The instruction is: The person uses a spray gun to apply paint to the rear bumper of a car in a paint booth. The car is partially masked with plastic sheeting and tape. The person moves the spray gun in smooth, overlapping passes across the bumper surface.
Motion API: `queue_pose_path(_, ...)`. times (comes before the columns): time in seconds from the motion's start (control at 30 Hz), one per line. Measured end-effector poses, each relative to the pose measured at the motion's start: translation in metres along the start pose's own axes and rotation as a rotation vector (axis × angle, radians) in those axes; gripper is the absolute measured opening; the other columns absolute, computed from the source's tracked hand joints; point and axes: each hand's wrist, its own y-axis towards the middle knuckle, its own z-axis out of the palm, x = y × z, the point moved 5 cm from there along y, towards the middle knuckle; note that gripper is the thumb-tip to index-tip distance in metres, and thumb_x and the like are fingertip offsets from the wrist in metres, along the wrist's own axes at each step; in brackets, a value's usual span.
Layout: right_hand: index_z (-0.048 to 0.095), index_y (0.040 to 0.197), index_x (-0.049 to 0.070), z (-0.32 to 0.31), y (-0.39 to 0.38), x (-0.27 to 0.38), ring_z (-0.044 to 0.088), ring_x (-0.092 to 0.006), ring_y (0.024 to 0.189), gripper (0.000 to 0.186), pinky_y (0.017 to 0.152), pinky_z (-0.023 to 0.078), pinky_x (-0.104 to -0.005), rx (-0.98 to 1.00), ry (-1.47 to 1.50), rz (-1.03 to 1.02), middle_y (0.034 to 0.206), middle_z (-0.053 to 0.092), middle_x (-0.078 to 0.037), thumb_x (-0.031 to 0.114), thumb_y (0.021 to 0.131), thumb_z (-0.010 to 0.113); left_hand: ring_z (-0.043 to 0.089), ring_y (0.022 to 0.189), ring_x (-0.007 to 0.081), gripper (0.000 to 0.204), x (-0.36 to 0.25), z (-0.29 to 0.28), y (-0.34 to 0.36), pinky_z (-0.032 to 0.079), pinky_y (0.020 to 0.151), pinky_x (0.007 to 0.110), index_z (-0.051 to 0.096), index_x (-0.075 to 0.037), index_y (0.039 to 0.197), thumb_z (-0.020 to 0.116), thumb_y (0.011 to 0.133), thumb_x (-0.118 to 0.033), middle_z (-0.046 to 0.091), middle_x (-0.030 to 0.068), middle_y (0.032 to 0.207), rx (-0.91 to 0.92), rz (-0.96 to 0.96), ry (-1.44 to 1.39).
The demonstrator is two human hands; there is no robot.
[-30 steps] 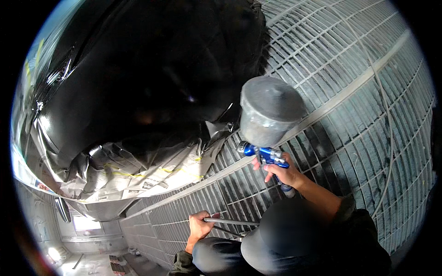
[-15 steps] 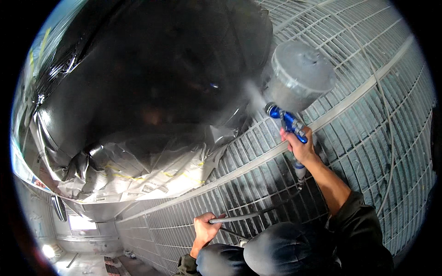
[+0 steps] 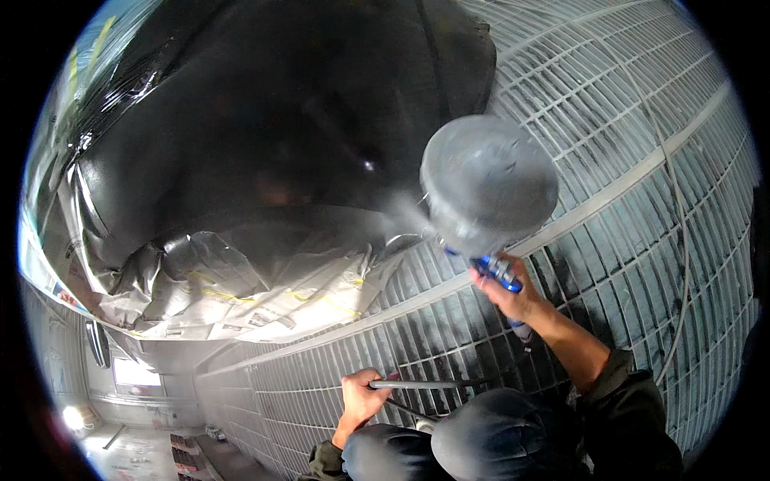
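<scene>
The spray gun [image 3: 497,272] is gripped in the curled right hand [image 3: 515,300] and a hose [image 3: 425,385] in the closed left hand [image 3: 362,395], while the black panel [image 3: 265,136] beyond the hands appears largely coated, though spraying seems unfinished, mist [image 3: 407,211] being released.

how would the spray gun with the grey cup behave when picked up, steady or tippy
The spray gun would probably feel top-heavy, since its wide grey cup dwarfs the slim blue body. Laid on its side it might roll somewhat, the cup being round. The cup seems rigid, its rim holding an even curve.
</scene>
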Motion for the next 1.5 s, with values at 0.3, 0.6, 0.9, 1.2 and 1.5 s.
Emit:
queue_pose_path(0.3, 0.064, 0.085, 0.005, -0.027, 0.024, 0.018, 0.05, -0.0048, 0.053, 0.011, 0.045, 0.04, -0.0233, -0.067, 0.067, 0.064, 0.066, 0.06, 0.001, 0.014, 0.08, 0.062, 0.036, 0.043, 0.0163, 0.04, -0.007, 0.006, 0.016, 0.036, 0.043, 0.032, 0.05, 0.0, 0.054, 0.081, 0.072, -0.02, 0.043, 0.0108, 0.047, 0.022, 0.032, 0.019)
queue_pose_path(0.6, 0.065, 0.087, 0.003, -0.116, 0.072, 0.062, 0.045, -0.0047, 0.047, 0.014, 0.041, 0.036, -0.021, -0.357, 0.018, -0.024, 0.067, 0.058, -0.001, 0.01, 0.078, 0.057, 0.037, 0.043, 0.0145, 0.035, -0.04, 0.008, 0.039, 0.038, 0.044, 0.031, 0.053, 0.0, 0.056, 0.08, 0.07, -0.019, 0.044, 0.01, 0.047, 0.062, 0.058, -0.119)
queue_pose_path(0.9, 0.063, 0.09, 0.005, -0.063, 0.044, 0.09, 0.05, -0.0049, 0.058, 0.014, 0.05, 0.041, -0.022, -0.1, -0.13, 0.106, 0.071, 0.057, 0.002, 0.009, 0.079, 0.055, 0.036, 0.045, 0.0102, 0.037, -0.024, 0.006, 0.031, 0.036, 0.044, 0.029, 0.052, -0.001, 0.056, 0.08, 0.072, -0.019, 0.043, 0.007, 0.047, 0.057, 0.031, -0.093)
queue_pose_path(1.2, 0.061, 0.097, 0.002, 0.027, 0.013, 0.073, 0.055, -0.008, 0.068, 0.017, 0.063, 0.046, -0.0271, 0.229, -0.068, -0.025, 0.074, 0.06, -0.001, 0.007, 0.081, 0.059, 0.034, 0.048, 0.0051, 0.041, -0.016, -0.005, 0.022, 0.033, 0.043, 0.026, 0.049, -0.002, 0.052, 0.084, 0.071, -0.014, 0.041, 0.0022, 0.046, 0.014, 0.03, -0.177)
queue_pose_path(1.5, 0.066, 0.083, 0.003, -0.043, 0.051, 0.129, 0.05, -0.0054, 0.05, 0.01, 0.044, 0.038, -0.0222, 0.01, -0.083, 0.075, 0.068, 0.062, 0.0, 0.008, 0.077, 0.059, 0.057, 0.052, 0.0128, 0.031, -0.082, -0.019, 0.036, 0.046, 0.051, 0.03, 0.061, -0.002, 0.07, 0.083, 0.072, -0.024, 0.057, 0.008, 0.058, 0.29, 0.147, -0.193)
